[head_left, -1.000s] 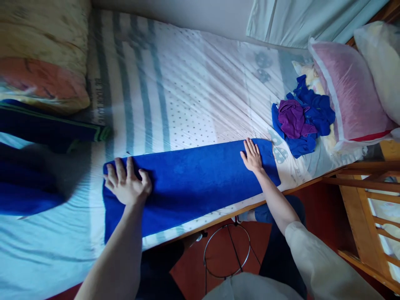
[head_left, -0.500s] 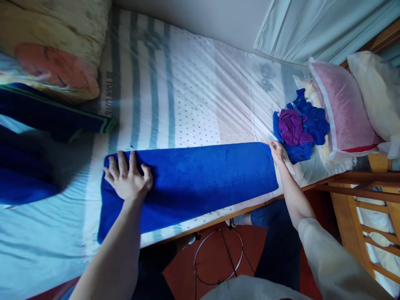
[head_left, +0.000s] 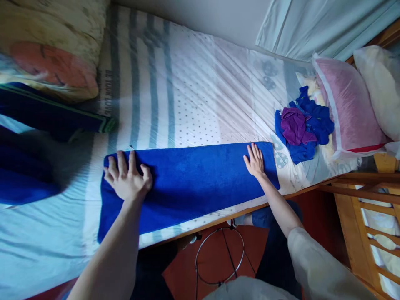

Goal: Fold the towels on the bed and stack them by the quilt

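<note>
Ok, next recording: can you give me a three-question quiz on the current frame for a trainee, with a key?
1. True or false: the left hand and the right hand both rest on the long blue cloth.

2. Which of these is nearest the right hand?
A) pink pillow
B) purple cloth
C) metal ring

3. Fill in the blank: the purple cloth lies on top of crumpled ____ fabric.

Key: 1. True. 2. B. 3. blue.

Matt, soft-napped cloth towel (head_left: 200,179); smooth metal ring (head_left: 197,255).
</note>
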### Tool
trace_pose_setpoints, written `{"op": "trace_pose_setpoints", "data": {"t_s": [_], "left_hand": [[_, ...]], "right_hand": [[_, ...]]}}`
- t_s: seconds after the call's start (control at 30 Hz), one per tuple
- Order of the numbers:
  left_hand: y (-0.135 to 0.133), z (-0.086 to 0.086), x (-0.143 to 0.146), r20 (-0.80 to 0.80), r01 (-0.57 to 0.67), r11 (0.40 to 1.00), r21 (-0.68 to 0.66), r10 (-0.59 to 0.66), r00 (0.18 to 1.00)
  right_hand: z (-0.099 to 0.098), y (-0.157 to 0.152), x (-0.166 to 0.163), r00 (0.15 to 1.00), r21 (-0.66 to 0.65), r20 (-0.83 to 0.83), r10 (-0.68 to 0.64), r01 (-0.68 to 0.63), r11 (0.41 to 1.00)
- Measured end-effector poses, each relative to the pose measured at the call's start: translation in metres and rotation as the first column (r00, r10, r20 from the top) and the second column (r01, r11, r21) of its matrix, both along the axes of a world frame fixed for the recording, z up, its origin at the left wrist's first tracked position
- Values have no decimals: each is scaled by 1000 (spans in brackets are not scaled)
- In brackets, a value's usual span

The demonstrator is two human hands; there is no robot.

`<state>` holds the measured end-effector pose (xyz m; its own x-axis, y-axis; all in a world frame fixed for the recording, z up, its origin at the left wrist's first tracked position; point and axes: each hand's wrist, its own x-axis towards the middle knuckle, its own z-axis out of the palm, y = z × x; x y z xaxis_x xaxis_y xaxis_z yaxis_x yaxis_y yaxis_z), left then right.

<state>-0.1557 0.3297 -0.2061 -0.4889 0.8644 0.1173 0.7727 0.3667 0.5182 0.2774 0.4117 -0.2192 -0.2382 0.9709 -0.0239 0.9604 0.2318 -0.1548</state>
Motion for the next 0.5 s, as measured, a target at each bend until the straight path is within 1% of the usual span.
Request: {"op": "trace_pose_setpoints", "data": {"t_s": [0.1, 0.17, 0.27, 0.37, 0.43, 0.5], "left_hand": [[0, -4, -1, -44, -6, 999, -34, 5, 999], [0, -6, -2, -62, -2, 999, -45, -1, 998], [-2, -6, -2, -79, 0, 998, -66, -5, 997], [0, -4, -2, -93, -5, 996, -91, -4, 996], [2, -2, -3, -89, 6, 994, -112, -16, 996], [0, 0, -3, -62, 31, 990, -138, -40, 997]], "right_hand": [[-8, 12, 23, 988, 42, 13, -155, 155, 987], [-12, 25, 43, 981, 54, 13, -195, 194, 979], [-18, 38, 60, 979, 59, 33, -202, 200, 978], [-20, 44, 63, 980, 36, 59, -192, 190, 981], [-18, 42, 61, 979, 20, 70, -191, 190, 982], [-13, 29, 61, 979, 27, 69, -193, 191, 981]]}}
